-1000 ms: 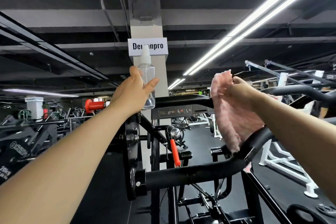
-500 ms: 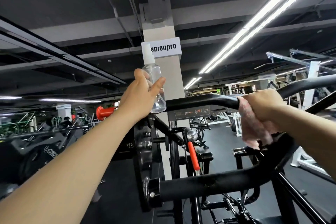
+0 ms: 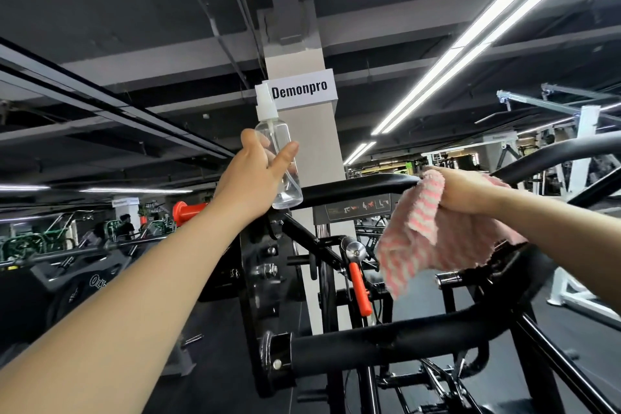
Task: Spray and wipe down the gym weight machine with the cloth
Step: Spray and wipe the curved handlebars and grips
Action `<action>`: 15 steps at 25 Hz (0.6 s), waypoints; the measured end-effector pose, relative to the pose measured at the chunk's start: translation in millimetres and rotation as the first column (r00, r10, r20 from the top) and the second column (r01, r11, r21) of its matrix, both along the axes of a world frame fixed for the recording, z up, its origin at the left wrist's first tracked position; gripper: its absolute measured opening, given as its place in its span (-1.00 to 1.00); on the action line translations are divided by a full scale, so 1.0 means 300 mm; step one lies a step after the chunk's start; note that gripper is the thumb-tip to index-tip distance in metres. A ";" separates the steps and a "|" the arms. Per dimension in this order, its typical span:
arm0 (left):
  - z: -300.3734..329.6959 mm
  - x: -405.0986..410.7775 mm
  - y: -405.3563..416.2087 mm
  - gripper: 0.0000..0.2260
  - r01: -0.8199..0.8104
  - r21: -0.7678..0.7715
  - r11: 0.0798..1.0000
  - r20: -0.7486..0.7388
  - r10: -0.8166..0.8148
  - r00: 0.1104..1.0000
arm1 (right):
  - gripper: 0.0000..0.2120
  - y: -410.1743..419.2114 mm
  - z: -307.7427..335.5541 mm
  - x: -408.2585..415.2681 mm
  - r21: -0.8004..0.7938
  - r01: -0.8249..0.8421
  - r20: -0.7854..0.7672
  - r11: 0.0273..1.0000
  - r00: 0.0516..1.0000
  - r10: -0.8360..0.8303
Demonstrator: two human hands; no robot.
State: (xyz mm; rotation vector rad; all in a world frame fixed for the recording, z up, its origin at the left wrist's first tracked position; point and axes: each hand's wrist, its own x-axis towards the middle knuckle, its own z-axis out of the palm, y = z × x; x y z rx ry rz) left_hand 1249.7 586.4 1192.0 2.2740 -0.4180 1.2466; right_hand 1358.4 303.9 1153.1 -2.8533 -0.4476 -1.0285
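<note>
Wiping looks to be the step in hand: the right hand (image 3: 463, 190) bunches a cloth (image 3: 433, 239) and presses it onto the upper black bar (image 3: 356, 186) of the weight machine (image 3: 386, 346), fingers curled round the fabric with the loose end hanging below. To do it well, I would keep the cloth wrapped over the bar and draw it along the full length in slow, firm strokes, turning to a fresh fold when one side gets damp, then move to the lower padded bar nearer the camera. The left hand (image 3: 252, 178) holds a spray bottle (image 3: 280, 158) upright just left of that upper bar, fingers and thumb curled round its body; the nozzle should face the bar, not the pillar (image 3: 319, 151) behind, before any further spray. The cloth is fluffy, pink with pale stripes, and looks soft and absorbent. The bottle is clear plastic with a white pump top and little liquid showing. The machine is black steel with an orange handle (image 3: 360, 289) lower down
</note>
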 end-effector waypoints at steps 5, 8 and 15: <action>0.003 -0.006 -0.002 -0.72 -0.013 -0.035 0.999 0.007 0.013 1.000 | -0.68 0.054 0.064 0.010 0.220 -0.301 -0.068 0.928 0.944 0.323; 0.005 -0.006 -0.005 -0.73 -0.010 -0.047 0.999 0.018 0.011 1.000 | -0.73 0.134 0.117 0.029 0.294 -0.301 -0.172 0.907 0.917 0.360; -0.009 -0.011 0.001 -0.76 0.086 -0.165 0.983 0.160 -0.059 0.985 | -0.73 0.478 0.203 -0.064 0.245 -0.331 -0.413 0.911 0.815 0.407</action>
